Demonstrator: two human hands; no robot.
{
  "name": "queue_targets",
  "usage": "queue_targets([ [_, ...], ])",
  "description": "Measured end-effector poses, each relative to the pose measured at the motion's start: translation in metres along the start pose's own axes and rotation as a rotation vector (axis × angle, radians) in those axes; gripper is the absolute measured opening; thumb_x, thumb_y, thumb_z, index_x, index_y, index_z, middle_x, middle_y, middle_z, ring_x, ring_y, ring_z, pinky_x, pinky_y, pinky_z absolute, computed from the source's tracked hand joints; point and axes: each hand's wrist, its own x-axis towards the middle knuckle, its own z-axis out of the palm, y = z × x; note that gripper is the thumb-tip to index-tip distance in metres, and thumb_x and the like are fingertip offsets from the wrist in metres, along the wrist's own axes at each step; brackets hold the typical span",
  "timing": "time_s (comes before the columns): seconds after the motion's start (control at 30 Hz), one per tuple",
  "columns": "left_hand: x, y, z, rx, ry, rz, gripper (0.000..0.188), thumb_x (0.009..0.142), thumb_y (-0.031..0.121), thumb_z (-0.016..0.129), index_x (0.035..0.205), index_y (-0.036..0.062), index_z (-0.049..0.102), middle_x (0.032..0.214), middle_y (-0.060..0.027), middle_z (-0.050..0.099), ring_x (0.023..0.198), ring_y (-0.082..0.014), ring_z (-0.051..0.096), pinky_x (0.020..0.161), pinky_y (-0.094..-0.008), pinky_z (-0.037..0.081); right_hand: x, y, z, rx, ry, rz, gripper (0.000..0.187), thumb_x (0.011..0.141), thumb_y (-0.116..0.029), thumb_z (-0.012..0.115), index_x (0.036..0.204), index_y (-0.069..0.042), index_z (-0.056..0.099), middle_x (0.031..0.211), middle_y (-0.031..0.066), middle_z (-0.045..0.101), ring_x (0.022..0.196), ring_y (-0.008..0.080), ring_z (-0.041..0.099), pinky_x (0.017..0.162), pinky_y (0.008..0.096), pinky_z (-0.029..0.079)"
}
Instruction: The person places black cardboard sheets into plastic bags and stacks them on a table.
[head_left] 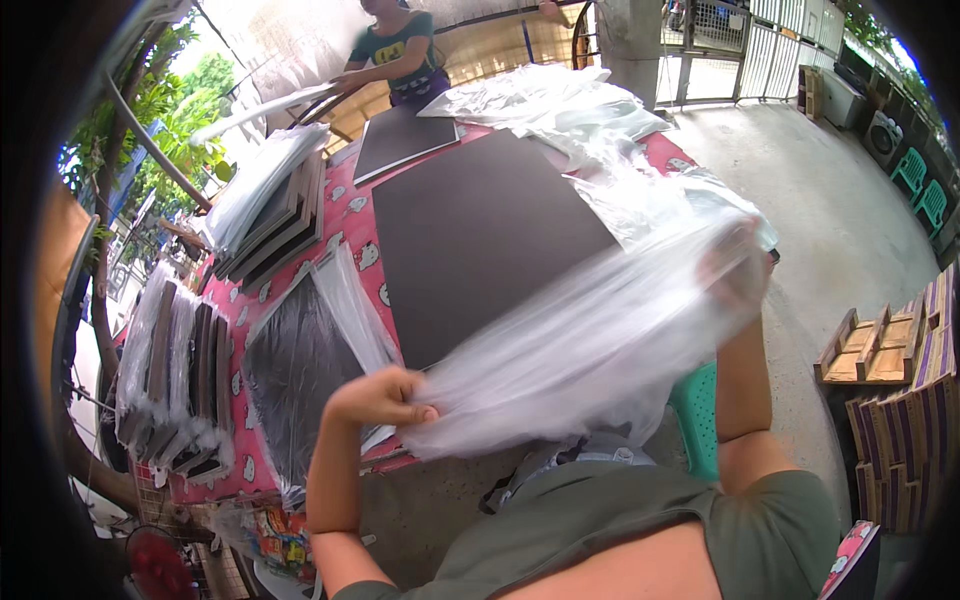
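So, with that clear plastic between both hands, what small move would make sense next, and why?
Perhaps lower the clear plastic toward the near edge of the large dark panel. The left hand pinches one end and the blurred right hand is at the other; the panel's visible top is bare, while the neighbouring panel at lower left lies under plastic.
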Motion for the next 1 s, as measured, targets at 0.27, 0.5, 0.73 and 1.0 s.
queue_targets([
  [0.27,-0.049,-0.009,0.023,-1.2,0.709,1.112,0.043,0.069,0.028,0.073,0.099,0.0012,0.057,0.095,-0.0141,0.058,0.088,-0.0234,0.056,0.08,-0.038,0.045,0.004,-0.025,-0.03,0.796,-1.127,0.297,0.023,0.069,-0.013,0.071,0.086,0.0,0.064,0.077,0.0079,0.064,0.072,0.0129,0.061,0.065,0.0262,0.048],
  [0.5,0.011,0.032,0.033,-0.056,0.126,0.091,0.029,0.062,0.015,0.078,0.082,0.0021,0.062,0.074,-0.0052,0.063,0.073,-0.0143,0.059,0.067,-0.0279,0.046,-0.002,0.001,-0.055,0.328,-0.817,0.079,0.024,0.073,-0.014,0.066,0.09,0.003,0.061,0.081,0.0078,0.062,0.079,0.0189,0.059,0.074,0.0313,0.046],
  [0.73,-0.011,0.001,0.053,-1.2,0.496,0.975,0.036,0.073,0.025,0.069,0.096,-0.0007,0.059,0.086,-0.0087,0.063,0.076,-0.0183,0.061,0.068,-0.0299,0.048,-0.039,0.021,-0.03,0.278,-1.293,0.449,0.029,0.063,-0.009,0.07,0.089,0.002,0.062,0.076,0.0062,0.062,0.072,0.0138,0.056,0.066,0.0267,0.045],
  [1.0,0.009,-0.057,0.063,-0.999,0.471,0.446,0.058,0.085,0.044,0.05,0.116,-0.0054,0.045,0.104,-0.0169,0.058,0.084,-0.0278,0.06,0.075,-0.0366,0.051,-0.024,0.023,-0.091,0.152,-0.191,0.402,0.043,0.087,-0.042,0.047,0.093,0.0,0.055,0.075,0.0056,0.054,0.06,0.0156,0.051,0.053,0.0266,0.044],
])
